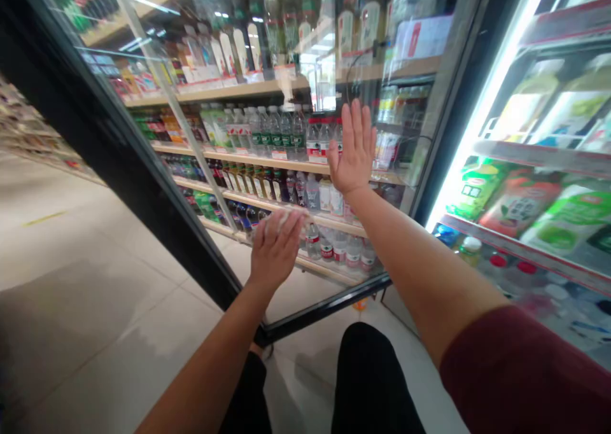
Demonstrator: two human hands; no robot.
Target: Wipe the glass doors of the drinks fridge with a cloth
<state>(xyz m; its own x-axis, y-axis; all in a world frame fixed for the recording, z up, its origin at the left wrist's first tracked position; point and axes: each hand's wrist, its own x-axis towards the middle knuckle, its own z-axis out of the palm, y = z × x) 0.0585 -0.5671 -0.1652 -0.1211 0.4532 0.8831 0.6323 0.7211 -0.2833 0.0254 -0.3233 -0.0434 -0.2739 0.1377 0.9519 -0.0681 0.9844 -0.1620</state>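
Observation:
Before me a glass door of a drinks cooler stands swung open in its black frame. My left hand presses a crumpled whitish cloth against the lower part of the pane. Only the cloth's upper edge shows past the fingertips; the rest is hidden under the palm. Higher and further right, my right hand lies flat on the glass with its fingers stretched out and holds nothing.
Through the pane, shelves with rows of bottles are visible. On the right, the lit cooler holds bottles and cartons. My knees are below the door, over a pale tiled floor.

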